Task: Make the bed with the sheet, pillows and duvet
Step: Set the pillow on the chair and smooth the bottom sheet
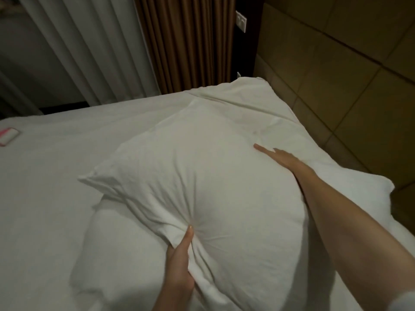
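A plump white pillow (202, 176) lies in the middle of the view on top of other white bedding. My left hand (180, 263) grips its near lower edge, thumb pressed into the cloth and the fabric bunched around it. My right hand (278, 157) lies flat with straight fingers against the pillow's right side. A second pillow (98, 250) shows from under the first at the lower left. More white bedding (258, 104) lies behind, by the headboard. The white sheet (56, 167) covers the mattress to the left.
A small white and pink object (7, 135) lies on the sheet at the far left edge. White curtains (74, 41) and brown curtains (186, 41) hang behind the bed. A tan panelled headboard wall (336, 75) rises at the right, with a wall switch (241, 21) beside it.
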A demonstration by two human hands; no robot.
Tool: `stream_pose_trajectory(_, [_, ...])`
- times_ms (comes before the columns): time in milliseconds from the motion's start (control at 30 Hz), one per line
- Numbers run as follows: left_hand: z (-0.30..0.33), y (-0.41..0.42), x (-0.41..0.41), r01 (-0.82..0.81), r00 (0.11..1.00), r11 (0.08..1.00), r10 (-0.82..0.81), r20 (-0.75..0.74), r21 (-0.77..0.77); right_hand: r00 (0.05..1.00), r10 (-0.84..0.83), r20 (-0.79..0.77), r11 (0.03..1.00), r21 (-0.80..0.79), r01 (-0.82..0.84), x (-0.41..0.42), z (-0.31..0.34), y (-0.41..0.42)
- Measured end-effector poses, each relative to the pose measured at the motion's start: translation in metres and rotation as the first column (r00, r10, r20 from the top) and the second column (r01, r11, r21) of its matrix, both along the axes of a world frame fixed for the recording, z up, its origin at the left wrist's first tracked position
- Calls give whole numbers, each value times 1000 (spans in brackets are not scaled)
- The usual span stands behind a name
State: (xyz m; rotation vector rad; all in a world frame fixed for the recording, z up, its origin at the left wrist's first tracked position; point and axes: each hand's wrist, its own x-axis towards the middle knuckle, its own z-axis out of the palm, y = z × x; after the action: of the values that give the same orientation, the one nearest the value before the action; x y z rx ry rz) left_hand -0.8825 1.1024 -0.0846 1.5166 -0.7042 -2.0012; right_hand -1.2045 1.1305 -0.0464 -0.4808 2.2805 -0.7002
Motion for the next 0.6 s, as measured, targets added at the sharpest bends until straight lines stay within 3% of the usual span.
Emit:
stream_pose_trajectory(100, [15,1,3,75,994,994,-68,-89,75,928,-28,-371,997,55,52,9,21,12])
stream_pose_trajectory(200, [43,-6,12,171,974,985,-171,-148,-17,804,-122,-582,992,-78,94,21,56,19])
stream_pose_trajectory(333, [95,-13,27,67,960,983,-111,-257,-172,638,-180,-748,973,-231,4,51,130,26])
stream_pose_trajectory(500, [167,-8,100,-12,947,937,-102,-305,-350,443,-140,-886,965,-222,-141,123,219,43])
stream_pose_trajectory(600, [195,1,162,-40,950,918,-88,-301,-395,440,-113,-891,927,-254,-275,178,244,56])
